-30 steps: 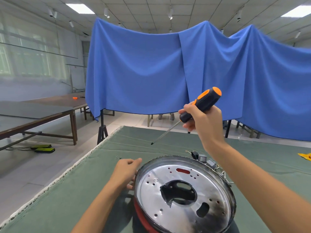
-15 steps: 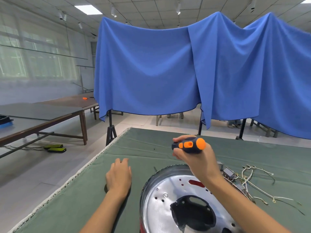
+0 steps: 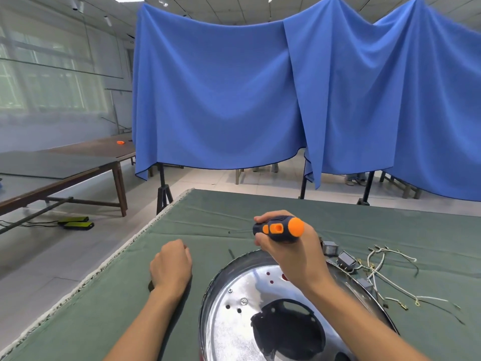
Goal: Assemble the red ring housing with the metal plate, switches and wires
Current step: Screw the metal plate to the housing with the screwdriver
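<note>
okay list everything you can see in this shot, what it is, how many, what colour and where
metal plate: one, shiny silver, near centre of the table
screwdriver: one, orange and dark blue, in the right hand
switches: about two, grey, right of the plate
wires: loose bundle, whitish, table right
table: one, green cloth cover
curtain: blue, behind the table
left hand: on the cloth, fingers curled
right hand: gripping the screwdriver

The metal plate (image 3: 234,321) is lying on the counter (image 3: 390,230). The left hand (image 3: 170,267) is resting left of it. The right hand (image 3: 289,246) is holding a screwdriver (image 3: 278,229) above its far edge. Switches (image 3: 338,254) and wires (image 3: 385,272) are lying to the right.
</note>
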`<act>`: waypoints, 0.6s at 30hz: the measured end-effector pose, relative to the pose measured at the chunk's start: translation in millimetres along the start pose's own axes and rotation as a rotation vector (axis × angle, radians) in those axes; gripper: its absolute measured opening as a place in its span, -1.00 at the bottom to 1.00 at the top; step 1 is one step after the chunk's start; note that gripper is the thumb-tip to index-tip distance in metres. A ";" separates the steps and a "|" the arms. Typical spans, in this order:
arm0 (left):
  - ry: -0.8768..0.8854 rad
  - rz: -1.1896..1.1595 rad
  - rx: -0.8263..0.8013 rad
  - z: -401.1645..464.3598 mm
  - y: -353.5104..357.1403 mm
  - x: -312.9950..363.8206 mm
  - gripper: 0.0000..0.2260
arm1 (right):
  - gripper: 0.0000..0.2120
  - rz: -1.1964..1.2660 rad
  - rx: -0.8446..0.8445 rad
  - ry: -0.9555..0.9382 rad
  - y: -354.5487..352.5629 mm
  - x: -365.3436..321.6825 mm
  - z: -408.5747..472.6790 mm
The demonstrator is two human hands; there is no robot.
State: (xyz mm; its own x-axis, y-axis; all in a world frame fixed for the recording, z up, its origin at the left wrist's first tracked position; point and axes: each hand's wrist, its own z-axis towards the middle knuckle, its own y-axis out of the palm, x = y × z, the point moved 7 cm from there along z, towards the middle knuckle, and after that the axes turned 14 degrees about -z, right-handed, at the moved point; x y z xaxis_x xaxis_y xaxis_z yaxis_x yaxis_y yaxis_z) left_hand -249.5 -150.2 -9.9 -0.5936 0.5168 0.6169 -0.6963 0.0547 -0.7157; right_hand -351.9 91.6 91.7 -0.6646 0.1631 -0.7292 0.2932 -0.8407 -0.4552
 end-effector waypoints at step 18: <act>-0.751 -1.947 -0.342 -67.9 -37.2 94.7 -0.86 | -0.91 0.549 0.420 0.194 -58.0 -4.4 -23.7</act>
State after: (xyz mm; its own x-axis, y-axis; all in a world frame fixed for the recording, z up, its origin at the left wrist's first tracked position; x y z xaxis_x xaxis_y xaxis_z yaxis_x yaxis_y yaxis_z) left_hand -252.3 -45.3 52.9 0.5575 -0.7378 0.3805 -0.4370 0.1289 0.8902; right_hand -349.8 151.9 109.2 -0.3512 -0.2847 -0.8920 0.2350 -0.9490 0.2103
